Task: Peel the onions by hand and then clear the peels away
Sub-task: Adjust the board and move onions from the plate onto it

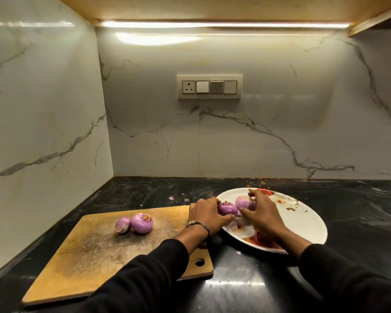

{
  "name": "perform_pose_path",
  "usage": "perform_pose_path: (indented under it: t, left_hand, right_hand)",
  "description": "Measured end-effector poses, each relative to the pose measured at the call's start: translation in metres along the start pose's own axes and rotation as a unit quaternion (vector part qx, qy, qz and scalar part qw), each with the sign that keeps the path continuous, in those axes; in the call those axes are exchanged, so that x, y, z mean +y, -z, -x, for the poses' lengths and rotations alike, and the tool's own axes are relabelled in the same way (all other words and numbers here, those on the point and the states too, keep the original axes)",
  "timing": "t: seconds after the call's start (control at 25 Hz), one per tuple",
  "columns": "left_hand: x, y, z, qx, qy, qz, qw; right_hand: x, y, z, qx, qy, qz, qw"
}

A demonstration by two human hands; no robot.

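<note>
Veined marble walls (257, 136), switch panel (210, 86), black countertop (359, 206), under-cabinet light strip (224, 24).

Four purple onions noted. Two peeled onions (134, 224) lie touching on the wooden cutting board (81, 249), the larger to the right (its cut end faces up). Two more onions (236, 206) sit side by side at the near left rim of the floral plate (303, 220), skins glossy.

both arms reaching forward in dark sleeves, left hand (207, 214) curled around an onion (227, 208), right hand (261, 213) gripping a second onion (245, 203), bracelet on left wrist.
</note>
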State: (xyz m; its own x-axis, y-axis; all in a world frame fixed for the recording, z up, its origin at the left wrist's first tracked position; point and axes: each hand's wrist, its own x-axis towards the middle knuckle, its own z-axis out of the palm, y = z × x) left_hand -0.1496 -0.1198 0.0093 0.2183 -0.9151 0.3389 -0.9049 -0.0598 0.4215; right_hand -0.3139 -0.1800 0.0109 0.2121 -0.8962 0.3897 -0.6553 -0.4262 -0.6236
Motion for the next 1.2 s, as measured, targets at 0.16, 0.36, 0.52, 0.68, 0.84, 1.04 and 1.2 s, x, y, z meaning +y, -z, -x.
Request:
perform_pose_path:
  t: [0.16,0.36,0.52,0.68,0.84,1.04,1.2]
  left_hand:
    - [-0.001,0.021,0.015,0.049,-0.013,0.034,0.998]
    - [-0.022,0.057,0.052,0.107,-0.013,0.067,0.992]
    - [-0.052,0.083,0.089,0.134,0.008,0.096,0.986]
    - [-0.093,0.109,0.128,0.156,0.040,0.099,0.982]
    - [-0.130,0.127,0.156,0.159,0.075,0.082,0.981]
    - [-0.157,0.135,0.168,0.158,0.092,0.080,0.980]
    - [-0.165,0.129,0.170,0.145,0.082,0.085,0.982]
  right_hand:
    - [-0.015,0.005,0.009,0.044,0.029,-0.033,0.998]
    - [-0.052,0.002,0.032,0.041,0.078,-0.074,0.993]
    - [-0.085,-0.013,0.057,0.026,0.125,-0.097,0.987]
    - [-0.120,-0.043,0.087,-0.004,0.165,-0.102,0.981]
    - [-0.147,-0.073,0.110,-0.032,0.207,-0.100,0.973]
    - [-0.164,-0.099,0.123,-0.067,0.223,-0.088,0.969]
    - [-0.161,-0.102,0.126,-0.094,0.216,-0.082,0.968]
